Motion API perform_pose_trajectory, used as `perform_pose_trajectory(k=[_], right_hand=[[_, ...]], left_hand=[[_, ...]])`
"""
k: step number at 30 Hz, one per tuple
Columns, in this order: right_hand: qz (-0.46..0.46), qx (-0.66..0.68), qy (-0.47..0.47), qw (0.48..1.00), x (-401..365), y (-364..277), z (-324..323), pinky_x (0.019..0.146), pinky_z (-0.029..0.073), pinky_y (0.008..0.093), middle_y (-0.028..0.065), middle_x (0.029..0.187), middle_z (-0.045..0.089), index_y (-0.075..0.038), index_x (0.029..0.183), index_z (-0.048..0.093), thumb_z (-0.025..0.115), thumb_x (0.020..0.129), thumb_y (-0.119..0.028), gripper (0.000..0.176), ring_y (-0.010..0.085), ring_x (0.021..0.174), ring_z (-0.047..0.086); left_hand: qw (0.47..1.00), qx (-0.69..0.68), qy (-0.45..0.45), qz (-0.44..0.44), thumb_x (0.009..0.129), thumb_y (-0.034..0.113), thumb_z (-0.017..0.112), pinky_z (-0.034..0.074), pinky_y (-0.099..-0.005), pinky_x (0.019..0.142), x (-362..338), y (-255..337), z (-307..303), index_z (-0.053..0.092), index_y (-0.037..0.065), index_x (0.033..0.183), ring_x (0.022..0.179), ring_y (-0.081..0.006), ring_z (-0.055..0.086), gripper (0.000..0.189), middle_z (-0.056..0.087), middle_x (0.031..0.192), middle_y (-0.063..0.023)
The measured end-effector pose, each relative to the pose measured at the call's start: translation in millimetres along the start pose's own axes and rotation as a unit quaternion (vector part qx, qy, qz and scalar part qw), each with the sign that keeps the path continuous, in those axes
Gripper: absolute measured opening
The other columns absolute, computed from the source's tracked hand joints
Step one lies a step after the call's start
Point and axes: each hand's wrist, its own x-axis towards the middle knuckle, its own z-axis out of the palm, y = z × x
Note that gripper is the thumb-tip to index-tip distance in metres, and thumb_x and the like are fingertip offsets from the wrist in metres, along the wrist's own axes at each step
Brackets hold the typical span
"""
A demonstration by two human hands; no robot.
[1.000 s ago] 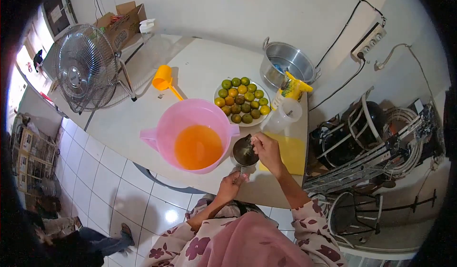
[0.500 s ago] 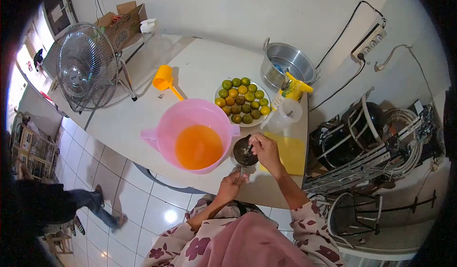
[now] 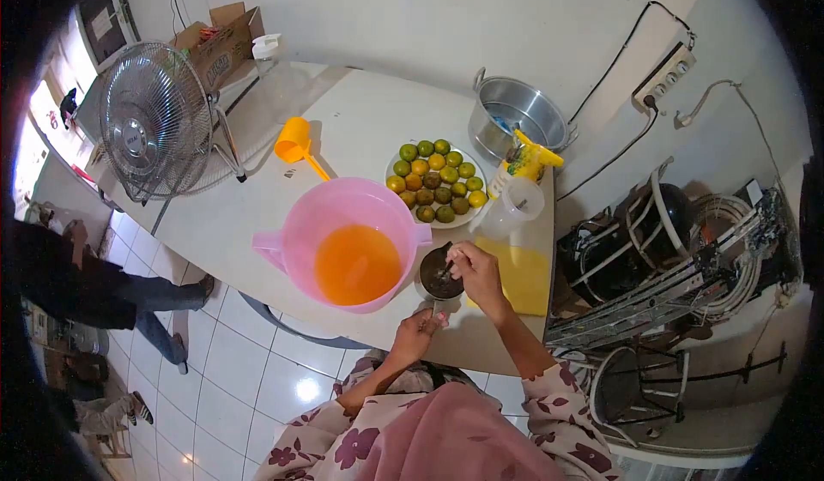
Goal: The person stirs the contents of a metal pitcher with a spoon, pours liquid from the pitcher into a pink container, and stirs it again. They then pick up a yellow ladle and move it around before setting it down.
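My left hand (image 3: 415,335) is closed around the short handle of a small, round metal pan with a dark inside (image 3: 439,285), close to the near edge of the pale desk (image 3: 369,121). The pan sits just to the right of a big pink plastic basin (image 3: 300,223) of orange liquid (image 3: 360,266). My right hand (image 3: 476,271) is at the pan's right side, fingertips drawn together in a tight grip at its mouth, beside a flat yellow board (image 3: 522,275). Beyond are a pale plate (image 3: 470,215) of green and orange citrus fruits (image 3: 433,180) and a translucent plastic container (image 3: 502,222).

To work inside the pan well, I'd want a firm left grip on the handle and the pan level, so it can't swing toward the basin or tip over the near edge. The right hand should move from the wrist, small and light, low within the walls, so nothing flicks out.

I can't tell what my right fingers pinch, as they cover it; it may be a thin utensil. The bits in the pan are too small and shadowed to name, and I can't be sure whether its base touches the desk.
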Motion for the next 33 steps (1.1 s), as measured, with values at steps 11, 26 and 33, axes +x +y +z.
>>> perform_pose_trajectory(k=[11,26,33], right_hand=[[-0.081,-0.106,0.044,0.99,1,4,-10,0.064,0.053,0.0292,0.0109,0.089,0.067,0.0,0.099,0.059,0.049,0.094,-0.01,0.015,0.019,0.067,0.066],[-0.018,-0.094,0.013,0.995,3,-6,-9,0.064,0.052,0.0309,0.0107,0.08,0.065,-0.001,0.098,0.06,0.05,0.094,-0.012,0.016,0.0209,0.067,0.065],[-0.031,0.021,0.052,0.998,5,-1,-3,0.061,0.051,0.0287,0.01,0.08,0.065,0.001,0.094,0.06,0.05,0.094,-0.012,0.015,0.0173,0.062,0.065]], left_hand=[[1.0,0.009,0.009,0.02,0.095,0.034,0.052,0.047,-0.0328,0.075,1,-6,1,0.064,0.003,0.091,0.082,-0.0243,0.064,0.034,0.067,0.088,-0.0133],[1.0,0.003,-0.005,-0.021,0.095,0.034,0.052,0.048,-0.0331,0.074,1,0,0,0.064,0.003,0.087,0.082,-0.0242,0.065,0.034,0.068,0.086,-0.0131],[1.0,0.025,-0.007,-0.004,0.095,0.035,0.052,0.048,-0.0327,0.076,1,-2,-1,0.065,0.005,0.088,0.085,-0.0262,0.065,0.034,0.068,0.089,-0.0118]])
